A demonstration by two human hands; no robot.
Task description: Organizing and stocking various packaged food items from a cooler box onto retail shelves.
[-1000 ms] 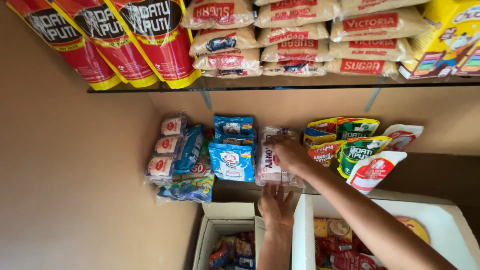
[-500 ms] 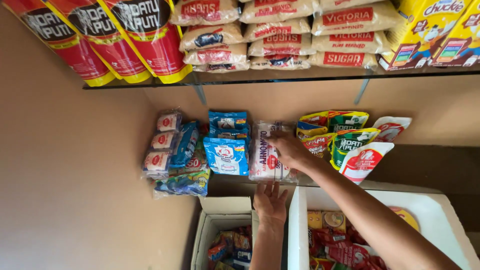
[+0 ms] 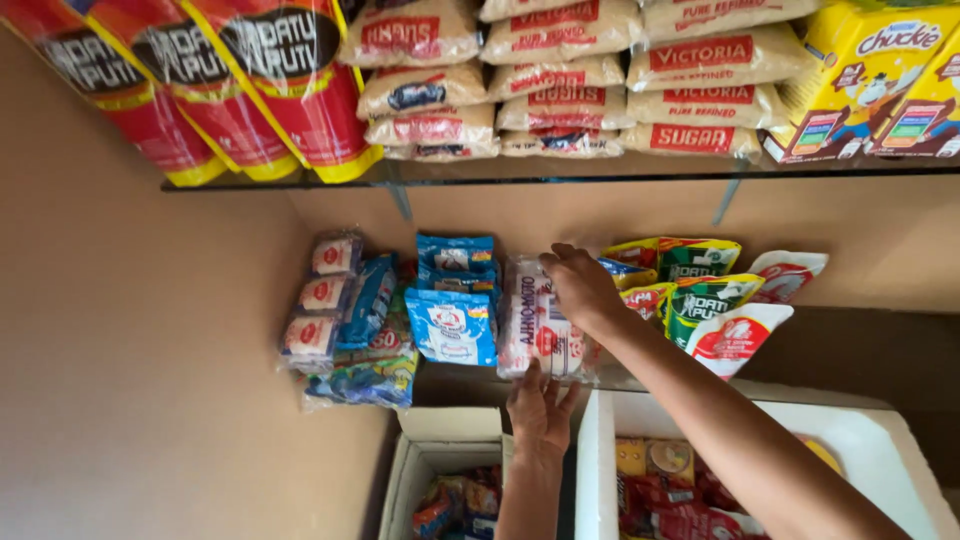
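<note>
From the head view, the clear seasoning packet (image 3: 540,325) stands mid-shelf. The right hand (image 3: 580,285) grips its top edge; the left hand (image 3: 540,405), fingers spread flat, presses its bottom. Blue pouches (image 3: 452,300) crowd at 9 o'clock, green pouches (image 3: 700,290) at 3 o'clock, and a white box (image 3: 600,450) sits at 6 o'clock.

1. Tall red plastic pouches with yellow edges (image 3: 250,90), leaning at upper left on the glass shelf (image 3: 560,178).
2. Stacked clear bags of pale grains with red labels (image 3: 620,75), upper centre.
3. Yellow cartons (image 3: 880,80), upper right.
4. Clear sachet bundle with red-and-white print (image 3: 535,325), lower shelf centre, touched by both hands.
5. Blue-and-white packets (image 3: 452,310), just left of it.
6. Green, yellow and red-white pouches (image 3: 715,300), to its right.
</note>
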